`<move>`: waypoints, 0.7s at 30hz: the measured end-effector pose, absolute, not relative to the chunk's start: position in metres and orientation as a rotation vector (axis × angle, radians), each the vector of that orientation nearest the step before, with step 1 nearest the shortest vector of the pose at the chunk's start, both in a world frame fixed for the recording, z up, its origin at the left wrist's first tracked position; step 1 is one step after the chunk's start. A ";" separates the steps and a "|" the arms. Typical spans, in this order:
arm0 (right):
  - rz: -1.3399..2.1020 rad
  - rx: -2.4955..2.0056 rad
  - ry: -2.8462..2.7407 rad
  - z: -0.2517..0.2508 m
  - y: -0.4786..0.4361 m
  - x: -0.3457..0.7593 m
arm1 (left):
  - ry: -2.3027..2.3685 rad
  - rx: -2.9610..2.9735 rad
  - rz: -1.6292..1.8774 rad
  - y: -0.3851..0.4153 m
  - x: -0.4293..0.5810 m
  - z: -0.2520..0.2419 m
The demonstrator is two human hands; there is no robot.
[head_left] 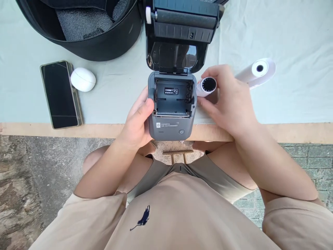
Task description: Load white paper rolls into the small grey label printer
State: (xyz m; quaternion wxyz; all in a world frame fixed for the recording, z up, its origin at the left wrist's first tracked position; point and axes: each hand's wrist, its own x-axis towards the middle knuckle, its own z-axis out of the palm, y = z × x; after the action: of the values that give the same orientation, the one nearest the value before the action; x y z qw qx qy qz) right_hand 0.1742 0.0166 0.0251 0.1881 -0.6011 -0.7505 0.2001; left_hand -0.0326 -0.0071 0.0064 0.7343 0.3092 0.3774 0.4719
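A grey portable label printer (172,126) is at the table's front edge, its dark lid (179,55) swung up and back. No roll sits in its open paper bay (171,104). My left hand (139,119) grips the printer's left side, thumb along the upper edge. Beside the printer's right wall, my right hand (229,99) has thumb and fingers around a small white paper roll (203,91) with a black toothed core. Just beyond that hand lies a second white roll (256,74), with a strip of its paper loose; my hand partly hides it.
A black zippered case (104,48) with grey foam inside stands open at the back left. Left of the printer lie a phone (60,95) and a white rounded case (83,80). The pale cloth (293,93) ends at a wooden table edge (299,133).
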 end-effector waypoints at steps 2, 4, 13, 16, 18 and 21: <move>0.599 -1.638 -2.138 0.030 0.016 0.178 | 0.778 0.671 1.020 -0.007 -0.034 0.006; 0.537 -1.462 -2.126 0.042 0.013 0.188 | 0.736 0.662 1.013 -0.007 -0.034 0.005; 0.248 -2.064 -1.983 0.051 0.034 0.230 | 0.688 0.657 1.054 -0.007 -0.035 0.004; 0.273 -2.152 -1.958 0.041 0.037 0.231 | 0.731 0.663 1.057 -0.006 -0.034 0.004; 0.313 -2.043 -1.924 0.039 0.035 0.233 | 0.735 0.671 1.069 -0.006 -0.034 0.003; 0.547 -1.701 -1.717 0.038 0.034 0.238 | 0.728 0.685 1.076 -0.006 -0.035 0.003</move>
State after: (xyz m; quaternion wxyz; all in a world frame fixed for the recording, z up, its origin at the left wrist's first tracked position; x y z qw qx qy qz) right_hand 0.2379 0.0343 0.0384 0.3256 -0.6490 -0.6552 0.2086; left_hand -0.0346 -0.0058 0.0034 0.7422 0.3124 0.3323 0.4911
